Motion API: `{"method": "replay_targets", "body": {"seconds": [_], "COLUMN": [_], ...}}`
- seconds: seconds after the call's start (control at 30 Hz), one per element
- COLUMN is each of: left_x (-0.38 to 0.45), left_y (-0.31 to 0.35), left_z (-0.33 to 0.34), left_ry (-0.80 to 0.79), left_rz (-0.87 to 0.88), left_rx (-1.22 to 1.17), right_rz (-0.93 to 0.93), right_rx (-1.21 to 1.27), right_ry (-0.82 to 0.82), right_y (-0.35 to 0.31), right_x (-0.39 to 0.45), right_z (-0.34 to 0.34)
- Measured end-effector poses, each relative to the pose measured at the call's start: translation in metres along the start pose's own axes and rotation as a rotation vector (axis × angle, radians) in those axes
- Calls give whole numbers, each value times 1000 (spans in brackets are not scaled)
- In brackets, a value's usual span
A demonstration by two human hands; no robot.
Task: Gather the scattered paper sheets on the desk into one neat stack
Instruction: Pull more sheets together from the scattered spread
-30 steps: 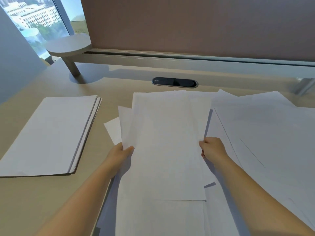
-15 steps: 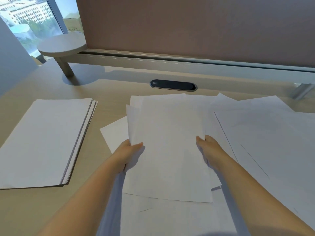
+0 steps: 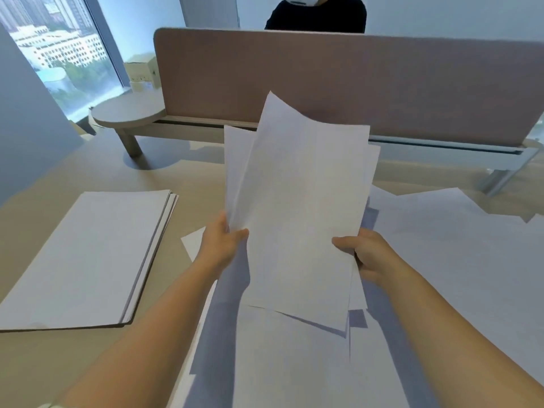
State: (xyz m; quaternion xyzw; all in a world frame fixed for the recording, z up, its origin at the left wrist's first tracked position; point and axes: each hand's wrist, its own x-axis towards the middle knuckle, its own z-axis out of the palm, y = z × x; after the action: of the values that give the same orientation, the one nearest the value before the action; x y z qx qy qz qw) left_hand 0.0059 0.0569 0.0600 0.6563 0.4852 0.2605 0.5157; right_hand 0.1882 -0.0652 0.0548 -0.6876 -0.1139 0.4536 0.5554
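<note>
I hold a bundle of white paper sheets (image 3: pixel 300 201) upright above the desk, its sheets fanned unevenly at the top. My left hand (image 3: pixel 219 242) grips the bundle's left edge with the thumb in front. My right hand (image 3: pixel 363 254) grips its right edge. A neat stack of paper (image 3: pixel 88 254) lies flat on the left of the desk. Loose sheets (image 3: pixel 459 254) lie scattered over the right side, and more loose sheets (image 3: pixel 294 363) lie below the bundle between my forearms.
A brown divider panel (image 3: pixel 412 89) runs along the desk's far edge, with a person in dark clothing (image 3: pixel 316 16) behind it. A round side shelf (image 3: pixel 126 113) stands at the back left, a window beyond it. Bare desk surface (image 3: pixel 191 178) shows between the neat stack and the bundle.
Both hands have lifted the gathered sheets off the desk and tilted them upright. The camera has tipped up, showing the top of the divider and the person behind it.
</note>
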Motion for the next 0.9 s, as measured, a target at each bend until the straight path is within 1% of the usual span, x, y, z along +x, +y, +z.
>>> {"method": "replay_targets", "body": {"seconds": [0.13, 0.27, 0.37, 0.5, 0.6, 0.7, 0.9], "left_x": [-15, -28, -31, -39, -43, -44, -38], "left_y": [53, 104, 126, 150, 155, 145, 106], "left_z": [-5, -11, -17, -24, -27, -29, -26], "left_ry": [27, 3, 50, 84, 76, 54, 25], "left_rz": [119, 253, 277, 327, 330, 304, 225], "left_rx": [-135, -184, -217, -264, -285, -318, -316], "right_rz": [-238, -434, -528, -619, -637, -641, -525], "right_rx": [-5, -15, -66, -80, -87, -94, -73], "right_ry": [69, 166, 241, 266, 231, 161, 134], "right_y": [-45, -88, -109, -131, -138, -133, -107], "right_x": [-30, -63, -78, -100, -109, -109, -97], "right_z": [3, 2, 2, 7, 10, 10, -2]}}
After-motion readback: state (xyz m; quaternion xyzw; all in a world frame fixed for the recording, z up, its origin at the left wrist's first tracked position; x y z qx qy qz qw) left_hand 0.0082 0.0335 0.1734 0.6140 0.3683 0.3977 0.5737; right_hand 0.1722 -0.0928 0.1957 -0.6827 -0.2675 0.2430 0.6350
